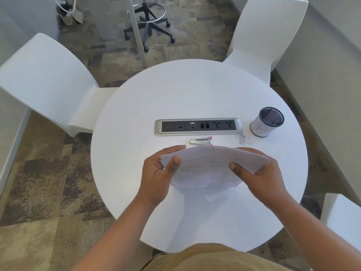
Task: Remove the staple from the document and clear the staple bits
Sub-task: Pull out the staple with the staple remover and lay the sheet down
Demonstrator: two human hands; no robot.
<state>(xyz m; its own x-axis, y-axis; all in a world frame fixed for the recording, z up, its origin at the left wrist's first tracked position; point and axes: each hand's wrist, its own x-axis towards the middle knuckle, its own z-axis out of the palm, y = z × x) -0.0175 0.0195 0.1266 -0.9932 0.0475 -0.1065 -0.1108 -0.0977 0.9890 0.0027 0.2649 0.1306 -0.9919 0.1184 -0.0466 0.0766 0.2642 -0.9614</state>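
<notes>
A sheaf of printed white pages, the document (207, 167), is held bowed above the round white table (175, 98). My left hand (158, 173) grips its left edge, thumb on top. My right hand (256, 173) grips its right side, thumb on top as well. Just beyond the paper lies a small silver staple remover with red tips (200, 141). A little pile of staple bits (243, 138) lies on the table to its right. No staple is visible on the document.
A grey power and socket strip (198, 126) is set into the table's middle. A mesh cup wrapped in white paper marked "B" (266, 122) stands at the right. White chairs (48, 85) surround the table; an office stool base (149, 22) stands beyond.
</notes>
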